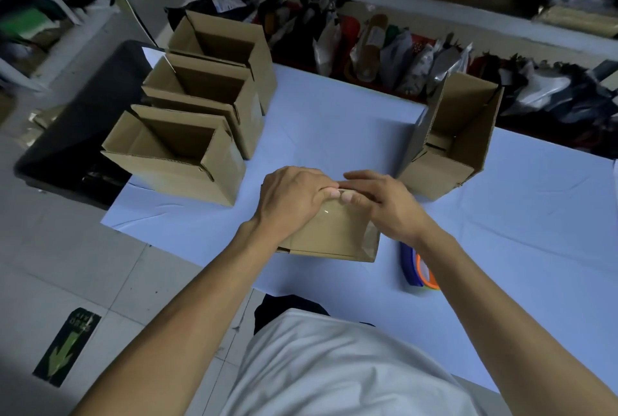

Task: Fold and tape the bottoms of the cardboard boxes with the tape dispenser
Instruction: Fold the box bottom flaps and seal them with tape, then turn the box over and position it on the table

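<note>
A cardboard box (334, 235) stands bottom-up on the pale blue table (334, 121), directly in front of the person. A glossy strip of clear tape (329, 213) runs along its upturned face. The left hand (292, 198) lies palm-down on the far left part of this face, its fingers bent over the far edge and its thumb pressed to the tape. The right hand (384, 205) lies on the far right part, fingers nearly straight and laid flat, thumb tip beside the left thumb. Neither hand grips a loose object; both press on the box. What the box holds cannot be told, since its opening faces the table.

The tape dispenser (418, 268), blue with an orange ring, rests on the table just right of the box, partly hidden by the right forearm.

Three open boxes stand in a row along the left edge of the table: the near open box (180, 161), the middle open box (207, 98) and the far open box (227, 48). Their flaps are raised and their interiors are dark; no contents show. At the right stands a fourth open box (448, 144), tilted so that its interior shows, with nothing visible inside.

Behind the table, a red bin (291, 61) holds bagged goods.
</note>
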`<action>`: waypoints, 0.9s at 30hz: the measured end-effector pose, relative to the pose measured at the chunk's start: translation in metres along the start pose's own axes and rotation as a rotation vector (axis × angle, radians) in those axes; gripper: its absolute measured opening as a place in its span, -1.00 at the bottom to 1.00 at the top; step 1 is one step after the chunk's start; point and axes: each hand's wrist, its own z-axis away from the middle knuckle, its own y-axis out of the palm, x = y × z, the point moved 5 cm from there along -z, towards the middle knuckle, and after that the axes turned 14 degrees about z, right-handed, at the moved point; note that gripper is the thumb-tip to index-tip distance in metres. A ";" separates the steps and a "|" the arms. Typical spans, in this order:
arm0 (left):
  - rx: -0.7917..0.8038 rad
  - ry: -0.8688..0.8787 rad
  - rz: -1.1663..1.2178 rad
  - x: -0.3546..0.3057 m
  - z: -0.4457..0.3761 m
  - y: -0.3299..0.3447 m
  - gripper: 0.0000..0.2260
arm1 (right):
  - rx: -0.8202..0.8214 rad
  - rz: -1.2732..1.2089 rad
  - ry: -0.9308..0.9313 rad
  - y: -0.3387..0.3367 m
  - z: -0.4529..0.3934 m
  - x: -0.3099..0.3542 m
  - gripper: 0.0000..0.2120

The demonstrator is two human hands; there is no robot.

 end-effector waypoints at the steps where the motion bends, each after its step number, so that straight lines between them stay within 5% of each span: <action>1: 0.007 0.010 -0.027 -0.001 0.001 0.000 -0.76 | -0.005 -0.046 0.005 0.000 0.002 0.000 -0.74; 4: -0.007 -0.031 -0.149 0.007 0.005 -0.004 -0.57 | -0.086 -0.069 0.090 -0.007 0.007 -0.011 -0.72; 6: -0.040 -0.156 -0.044 0.020 0.008 -0.010 -0.40 | -0.204 0.138 0.092 -0.015 0.010 -0.016 -0.66; 10: -0.037 -0.229 0.143 0.019 0.002 -0.001 -0.38 | -0.056 0.641 0.027 0.011 0.016 0.000 0.04; 13: -0.001 -0.193 0.216 0.009 -0.011 0.003 -0.29 | -0.133 0.733 0.087 0.018 0.015 0.006 0.12; 16: -0.133 -0.196 0.402 0.019 -0.011 -0.013 -0.19 | -0.281 0.465 0.230 0.005 0.017 -0.011 0.00; 21: -0.220 -0.489 0.641 0.038 0.005 0.002 -0.23 | -0.377 -0.477 0.303 0.003 0.030 -0.030 -0.33; 27: -0.194 -0.388 0.798 0.043 0.004 0.001 -0.50 | -0.374 -0.597 0.383 0.006 0.040 -0.040 -0.53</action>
